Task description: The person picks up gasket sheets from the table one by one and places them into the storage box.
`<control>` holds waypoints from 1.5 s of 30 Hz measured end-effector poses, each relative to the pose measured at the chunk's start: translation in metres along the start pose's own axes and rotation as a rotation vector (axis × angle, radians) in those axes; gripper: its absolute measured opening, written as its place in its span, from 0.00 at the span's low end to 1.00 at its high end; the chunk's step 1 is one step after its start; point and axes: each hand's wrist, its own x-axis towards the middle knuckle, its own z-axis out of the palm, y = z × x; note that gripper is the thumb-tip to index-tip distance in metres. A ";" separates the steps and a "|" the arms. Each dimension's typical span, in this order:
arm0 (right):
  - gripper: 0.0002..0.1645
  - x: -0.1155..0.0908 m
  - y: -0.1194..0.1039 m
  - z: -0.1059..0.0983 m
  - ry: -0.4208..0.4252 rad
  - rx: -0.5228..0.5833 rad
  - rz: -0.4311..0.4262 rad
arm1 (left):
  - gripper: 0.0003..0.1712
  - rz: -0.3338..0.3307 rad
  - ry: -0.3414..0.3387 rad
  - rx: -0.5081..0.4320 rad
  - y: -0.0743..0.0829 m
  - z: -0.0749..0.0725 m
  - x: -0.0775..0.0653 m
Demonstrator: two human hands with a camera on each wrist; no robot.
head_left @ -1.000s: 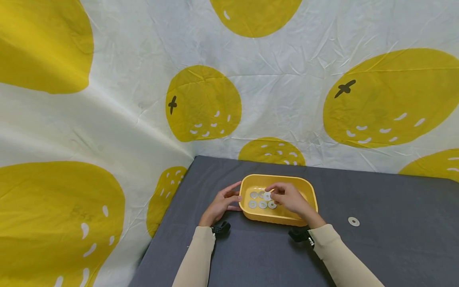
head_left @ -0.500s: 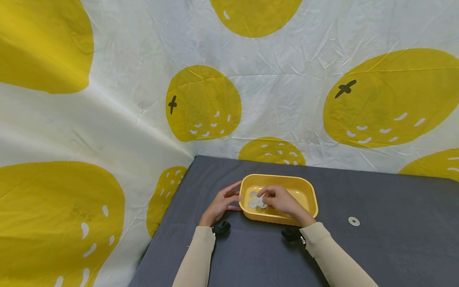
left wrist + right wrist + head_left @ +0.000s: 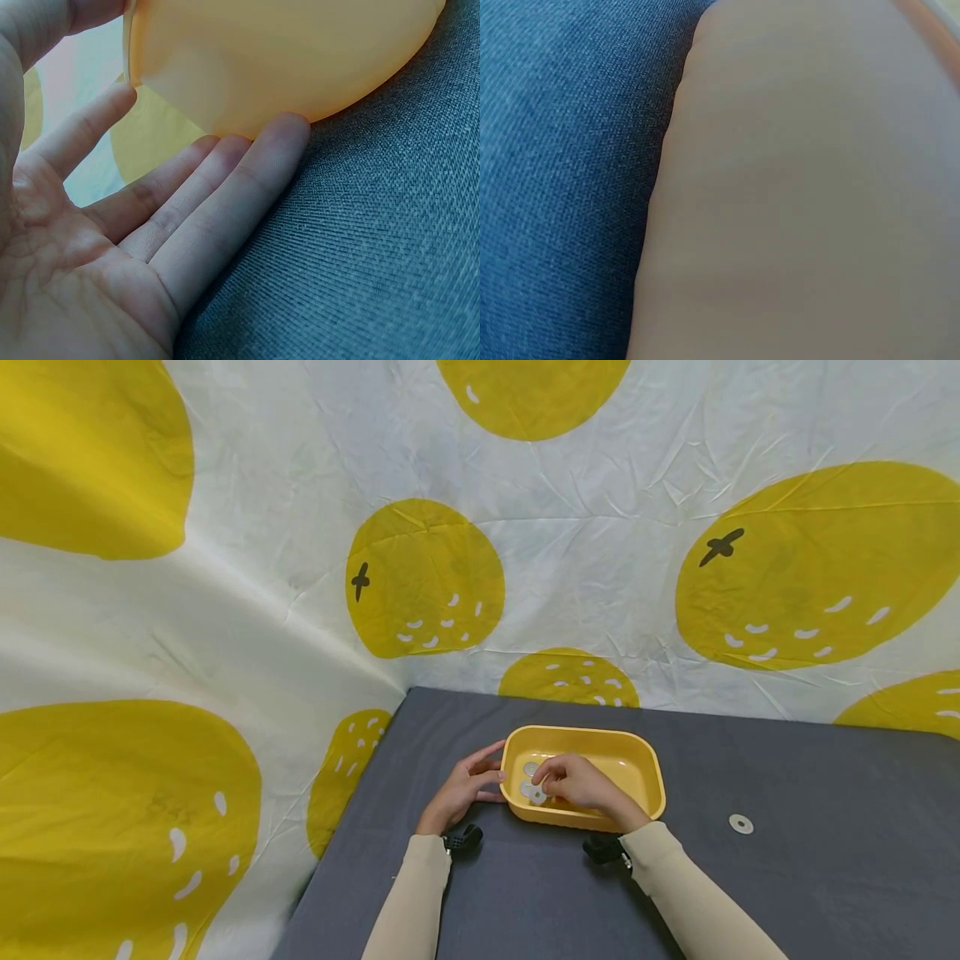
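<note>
A yellow plastic tray (image 3: 637,768) stands on the grey cloth. Along its left end, the fingers of my left hand (image 3: 456,789) touch the wall, with the thumb at the rim. The left wrist view shows this hand's long fingers nearly straight against the tray's outer wall (image 3: 285,60). Inside the tray, my right hand (image 3: 581,781) pinches a flat silver washer (image 3: 537,797) with curled fingers. A washer at the back (image 3: 530,768) and another in front (image 3: 525,787) lie on the tray floor; my right hand hides part of the floor. The right wrist view shows mostly the tray's outer side (image 3: 795,195).
A single washer (image 3: 741,823) lies on the grey cloth (image 3: 825,860) to the right of the tray. Behind and to the left hangs a white curtain (image 3: 585,568) printed with large yellow fruit.
My right hand has moved left across the tray, and fewer washers show on its floor. The left hand and the tray have stayed in place.
</note>
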 end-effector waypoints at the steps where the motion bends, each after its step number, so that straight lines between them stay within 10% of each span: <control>1: 0.10 0.000 0.000 0.001 -0.003 -0.003 -0.002 | 0.36 0.001 -0.001 -0.001 0.000 0.000 0.000; 22: 0.10 -0.018 -0.007 -0.015 0.159 0.034 0.043 | 0.36 -0.002 -0.003 0.002 0.001 0.000 -0.002; 32: 0.13 -0.060 0.001 -0.060 0.294 0.030 -0.037 | 0.37 0.007 0.005 0.014 0.000 0.000 -0.001; 45: 0.20 -0.139 0.041 -0.112 0.472 -0.088 0.118 | 0.36 0.009 -0.001 0.009 -0.001 -0.001 -0.002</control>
